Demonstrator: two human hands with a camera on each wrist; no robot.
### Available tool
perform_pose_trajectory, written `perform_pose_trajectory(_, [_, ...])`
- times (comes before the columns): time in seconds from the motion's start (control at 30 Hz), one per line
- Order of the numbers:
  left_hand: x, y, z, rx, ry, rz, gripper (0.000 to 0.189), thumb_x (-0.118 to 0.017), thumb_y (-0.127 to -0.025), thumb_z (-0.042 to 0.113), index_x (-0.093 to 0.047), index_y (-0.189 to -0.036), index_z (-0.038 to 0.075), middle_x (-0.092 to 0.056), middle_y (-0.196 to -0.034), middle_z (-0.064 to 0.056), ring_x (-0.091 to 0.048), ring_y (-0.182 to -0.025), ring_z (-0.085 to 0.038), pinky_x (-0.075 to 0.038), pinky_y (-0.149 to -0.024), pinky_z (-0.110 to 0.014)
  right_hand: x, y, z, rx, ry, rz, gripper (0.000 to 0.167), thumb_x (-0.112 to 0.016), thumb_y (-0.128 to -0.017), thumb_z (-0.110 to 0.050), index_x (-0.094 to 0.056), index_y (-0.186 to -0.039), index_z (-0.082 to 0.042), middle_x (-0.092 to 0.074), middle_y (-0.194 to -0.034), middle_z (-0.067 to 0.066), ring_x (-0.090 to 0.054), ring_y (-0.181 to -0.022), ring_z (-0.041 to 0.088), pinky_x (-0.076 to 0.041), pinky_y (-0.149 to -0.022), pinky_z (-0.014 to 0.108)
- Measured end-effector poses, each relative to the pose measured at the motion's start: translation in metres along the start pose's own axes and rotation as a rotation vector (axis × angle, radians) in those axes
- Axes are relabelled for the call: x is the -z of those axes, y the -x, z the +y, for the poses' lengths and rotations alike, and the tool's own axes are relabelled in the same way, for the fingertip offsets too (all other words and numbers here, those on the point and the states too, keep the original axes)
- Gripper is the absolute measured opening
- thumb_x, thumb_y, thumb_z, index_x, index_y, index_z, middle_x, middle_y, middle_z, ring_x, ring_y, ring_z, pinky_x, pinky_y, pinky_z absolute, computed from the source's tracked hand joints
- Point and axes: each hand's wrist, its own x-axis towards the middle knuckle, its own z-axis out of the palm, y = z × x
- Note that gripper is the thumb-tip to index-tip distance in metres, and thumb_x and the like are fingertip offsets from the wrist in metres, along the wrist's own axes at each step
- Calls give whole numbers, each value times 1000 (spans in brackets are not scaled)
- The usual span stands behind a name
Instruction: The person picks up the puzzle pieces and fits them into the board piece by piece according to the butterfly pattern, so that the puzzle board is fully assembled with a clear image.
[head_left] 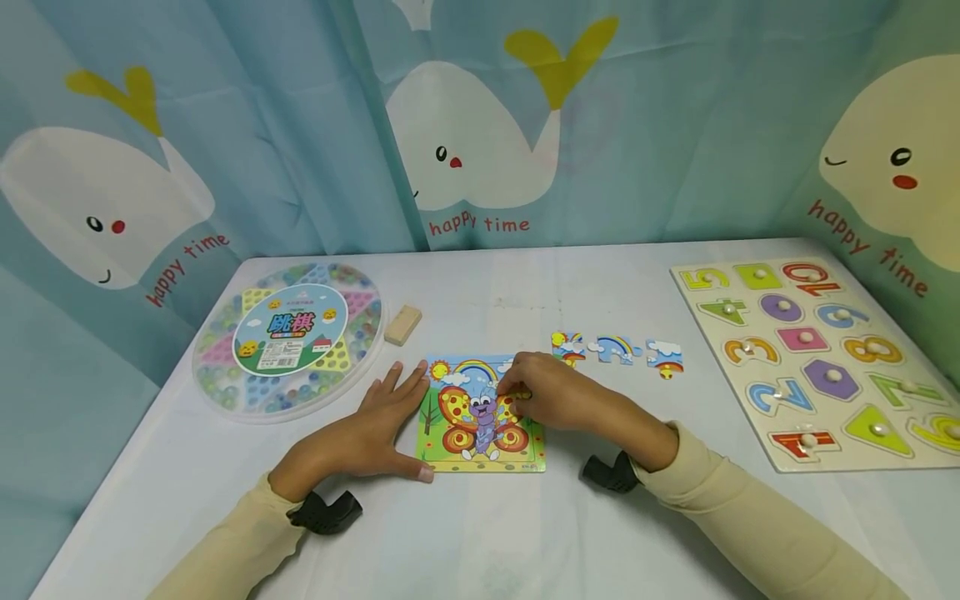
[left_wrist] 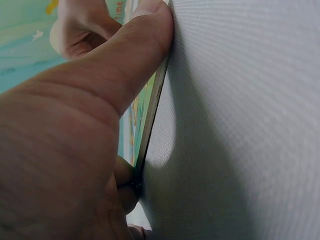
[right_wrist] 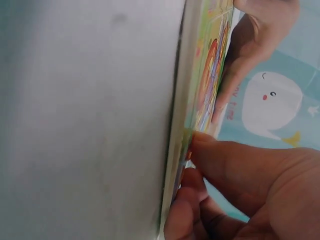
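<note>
A butterfly jigsaw puzzle (head_left: 483,446) in a flat tray lies on the white table. Along its left edge rests my left hand (head_left: 367,433), fingers spread and fairly straight; the thumb touches the lower left corner, the fingertips the upper left. My right hand (head_left: 566,392) is over the puzzle's upper right part, thumb and fingers bent together. It pinches a puzzle piece at the surface, mostly hidden by the fingers. In the right wrist view the thumb (right_wrist: 225,160) presses close to the puzzle edge. Beyond the right hand lie loose puzzle pieces (head_left: 615,349).
A round Chinese checkers box (head_left: 360,367) with marbles stands at the left. Beside it lies a small wooden block (head_left: 403,325). A number and shape peg board (head_left: 765,321) is at the right. A whale-print curtain (head_left: 637,167) hangs behind the table.
</note>
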Motion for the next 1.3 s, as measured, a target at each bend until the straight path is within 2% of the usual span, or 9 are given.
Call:
perform_pose_trajectory(0.2, [0, 0, -1, 5, -4, -4, 122, -78, -71, 61, -11, -156, 5, 6, -162, -2, 18, -145, -29, 4, -115, -52, 4, 2, 5, -37, -117, -29, 18, -68, -90, -4, -73, -107, -5, -60, -97, -2, -57, -84, 11, -49, -73, 28])
perform_pose_trajectory(0.3, [0, 0, -1, 4, 0, 0, 122, -78, -71, 61, -12, -156, 5, 6, -162, -2, 18, -145, -29, 4, -115, -52, 7, 2, 7, -44, -179, -8, 16, -66, -91, -2, -72, -105, -5, -62, -96, -1, -60, -79, 10, -50, -71, 29])
perform_pose_trajectory(0.43, [-1, 1, -2, -1, 4, 5, 122, -79, -70, 60, -12, -156, 4, 5, -162, -3, 18, -145, -30, 4, -114, -53, 11, 3, 10, -33, -190, 59, 13, -66, -90, -1, -73, -101, -4, -66, -96, 1, -60, -81, 12, -50, -71, 29])
perform_pose_trajectory(0.77, [0, 0, -1, 7, 3, -1, 122, -79, -70, 60, -11, -156, 5, 7, -162, -1, 18, -145, -29, 4, -115, -52, 21, 4, 13, -1, -98, 157, 18, -69, -87, 0, -72, -104, 1, -68, -97, 5, -59, -84, 15, -50, -73, 31])
perform_pose_trajectory(1.3, [-1, 0, -1, 2, 9, 2, 121, -79, -70, 60, -13, -156, 5, 4, -162, -2, 17, -145, -29, 4, -114, -53, 37, 10, 35, -82, -44, 219, 24, -68, -85, 2, -71, -109, 2, -67, -101, 9, -58, -92, 25, -49, -78, 37])
